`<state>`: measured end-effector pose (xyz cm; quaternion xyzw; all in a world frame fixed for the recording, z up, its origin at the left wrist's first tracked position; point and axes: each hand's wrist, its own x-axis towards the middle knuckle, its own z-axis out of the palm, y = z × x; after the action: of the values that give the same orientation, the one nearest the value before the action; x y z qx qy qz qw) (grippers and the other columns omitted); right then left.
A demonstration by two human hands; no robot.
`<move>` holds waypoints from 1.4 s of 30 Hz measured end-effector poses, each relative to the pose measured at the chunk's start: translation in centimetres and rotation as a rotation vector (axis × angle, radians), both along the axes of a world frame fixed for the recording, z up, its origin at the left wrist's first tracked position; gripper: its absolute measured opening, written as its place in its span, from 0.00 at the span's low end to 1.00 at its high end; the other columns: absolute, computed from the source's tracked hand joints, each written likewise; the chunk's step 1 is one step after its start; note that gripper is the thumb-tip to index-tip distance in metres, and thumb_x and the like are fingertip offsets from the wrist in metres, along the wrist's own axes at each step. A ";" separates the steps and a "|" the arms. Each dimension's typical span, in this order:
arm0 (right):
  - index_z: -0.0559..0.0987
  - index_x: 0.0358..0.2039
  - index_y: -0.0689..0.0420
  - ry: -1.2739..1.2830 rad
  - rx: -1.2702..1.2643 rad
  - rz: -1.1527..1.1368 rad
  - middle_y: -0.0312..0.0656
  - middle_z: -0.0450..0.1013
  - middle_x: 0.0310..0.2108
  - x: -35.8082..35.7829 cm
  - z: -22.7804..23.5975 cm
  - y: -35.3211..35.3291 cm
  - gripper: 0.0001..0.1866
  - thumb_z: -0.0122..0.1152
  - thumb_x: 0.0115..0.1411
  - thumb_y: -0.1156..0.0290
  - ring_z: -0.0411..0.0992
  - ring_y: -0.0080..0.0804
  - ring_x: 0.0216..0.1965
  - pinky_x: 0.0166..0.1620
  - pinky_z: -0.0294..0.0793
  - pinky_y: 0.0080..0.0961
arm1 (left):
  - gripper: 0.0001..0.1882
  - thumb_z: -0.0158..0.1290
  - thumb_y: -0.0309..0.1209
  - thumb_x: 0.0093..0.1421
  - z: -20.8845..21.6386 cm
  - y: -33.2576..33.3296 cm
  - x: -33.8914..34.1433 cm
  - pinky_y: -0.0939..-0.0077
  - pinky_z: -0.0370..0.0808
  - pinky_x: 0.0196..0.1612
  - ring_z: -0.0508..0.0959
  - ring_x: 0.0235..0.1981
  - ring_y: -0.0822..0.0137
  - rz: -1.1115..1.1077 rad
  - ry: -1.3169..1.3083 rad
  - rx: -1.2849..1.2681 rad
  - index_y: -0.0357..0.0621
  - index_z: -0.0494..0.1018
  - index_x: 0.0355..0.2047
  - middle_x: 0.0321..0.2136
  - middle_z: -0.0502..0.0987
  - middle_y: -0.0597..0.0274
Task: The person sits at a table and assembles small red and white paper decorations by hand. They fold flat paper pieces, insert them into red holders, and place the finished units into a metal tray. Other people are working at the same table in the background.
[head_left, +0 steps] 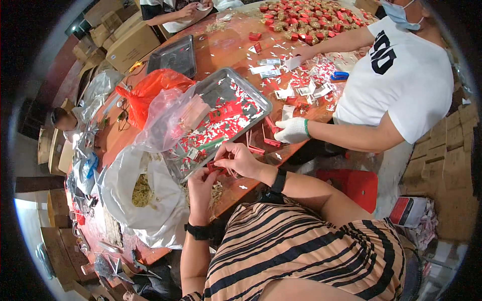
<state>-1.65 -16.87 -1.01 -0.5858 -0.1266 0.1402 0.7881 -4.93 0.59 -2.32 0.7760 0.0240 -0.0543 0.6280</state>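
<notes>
Close to the table's front edge, my left hand (202,184) and my right hand (240,161) meet, fingers closed round a small red cardboard piece (215,166). It looks like a little folded box, though my fingers cover much of it. Just beyond lies a metal tray (265,103) strewn with red and white paper scraps. Folded red card pieces (271,142) rest on the table to the right of my right hand. On my left, an opened white plastic bag (163,188) holds yellowish shredded filler (143,190).
A co-worker's gloved hand (292,130) is close on the right. An orange-red plastic bag (155,95) and a dark empty tray (173,56) sit farther left. Many red and gold pieces (311,20) cover the far table. A red stool (351,188) stands below its right edge.
</notes>
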 end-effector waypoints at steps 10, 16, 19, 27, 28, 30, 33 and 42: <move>0.76 0.26 0.62 -0.293 -0.413 -0.250 0.38 0.74 0.23 2.9 -2.2 -4.8 0.06 0.62 0.50 0.73 0.70 0.20 0.26 0.32 0.70 0.22 | 0.11 0.53 0.26 0.57 -0.8 0.0 1.0 0.82 0.69 0.36 0.72 0.33 0.77 0.123 0.005 -0.293 0.33 0.72 0.40 0.31 0.75 0.66; 0.76 0.25 0.60 -0.406 -0.873 -0.722 0.44 0.74 0.23 7.4 -4.7 -15.0 0.04 0.60 0.51 0.72 0.74 0.35 0.26 0.31 0.72 0.28 | 0.10 0.52 0.30 0.58 -2.5 7.9 0.3 0.83 0.68 0.31 0.72 0.30 0.78 0.493 -0.016 -0.300 0.34 0.74 0.36 0.29 0.76 0.65; 0.75 0.24 0.56 -0.454 -1.082 -0.989 0.43 0.72 0.24 9.7 -6.2 -19.6 0.05 0.60 0.51 0.69 0.73 0.41 0.28 0.32 0.71 0.34 | 0.10 0.53 0.30 0.57 -3.8 10.2 -0.8 0.81 0.68 0.27 0.73 0.25 0.76 0.524 -0.033 0.055 0.35 0.75 0.32 0.25 0.76 0.66; 0.71 0.41 0.56 -0.770 -1.195 -0.848 0.48 0.67 0.42 9.7 -3.5 -15.9 0.18 0.60 0.46 0.75 0.66 0.48 0.45 0.46 0.68 0.40 | 0.09 0.55 0.27 0.49 -8.1 10.3 -3.0 0.70 0.73 0.31 0.78 0.25 0.60 0.346 -0.090 0.679 0.36 0.76 0.30 0.23 0.77 0.53; 0.74 0.37 0.57 -0.767 -1.032 -0.673 0.47 0.69 0.36 8.8 -3.4 -12.8 0.14 0.57 0.47 0.76 0.68 0.47 0.42 0.45 0.68 0.40 | 0.08 0.53 0.27 0.50 -8.2 10.3 -3.3 0.66 0.73 0.33 0.77 0.27 0.54 0.359 -0.094 0.753 0.35 0.75 0.29 0.23 0.77 0.49; 0.77 0.31 0.55 -0.865 -0.994 -0.383 0.45 0.71 0.30 6.2 -4.3 -7.7 0.10 0.48 0.49 0.78 0.70 0.45 0.37 0.40 0.69 0.40 | 0.08 0.52 0.28 0.50 -8.4 9.9 -3.2 0.64 0.72 0.34 0.77 0.28 0.51 0.338 -0.083 0.739 0.35 0.75 0.28 0.24 0.76 0.47; 0.79 0.32 0.50 -1.143 -1.018 0.113 0.38 0.70 0.29 3.7 -6.8 -1.2 0.10 0.50 0.51 0.73 0.68 0.37 0.37 0.43 0.66 0.36 | 0.09 0.51 0.28 0.51 -8.4 9.3 -2.6 0.61 0.72 0.34 0.77 0.29 0.50 0.328 -0.102 0.781 0.33 0.74 0.28 0.24 0.76 0.45; 0.78 0.19 0.53 -1.277 -1.305 0.274 0.38 0.69 0.30 3.5 -10.0 5.2 0.06 0.54 0.49 0.70 0.67 0.37 0.42 0.45 0.66 0.39 | 0.10 0.53 0.29 0.49 -8.6 9.7 -0.4 0.71 0.70 0.27 0.75 0.21 0.64 0.380 -0.066 0.486 0.32 0.75 0.25 0.18 0.75 0.52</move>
<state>1.83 -11.68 -10.98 -0.8600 -0.5015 -0.0738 0.0589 -5.31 10.31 -10.90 0.8863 0.1608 0.0966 0.4234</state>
